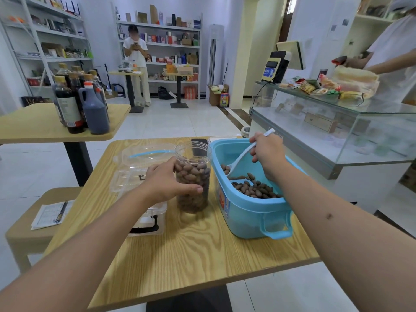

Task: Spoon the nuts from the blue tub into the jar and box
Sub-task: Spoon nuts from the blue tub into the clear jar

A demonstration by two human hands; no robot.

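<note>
Far left, I see a second wooden table (33,127) carrying a cluster of dark sauce bottles (76,102). Near left, a stool (29,233) holds a printed sheet (48,213) with a pen (61,211) lying on it. Right side, a glass display counter (337,131) bears snack packets (326,87) and a payment terminal (275,67). A phone (199,147) lies at the work table's far edge. Stocked shelves (162,52) line the back wall.
</note>
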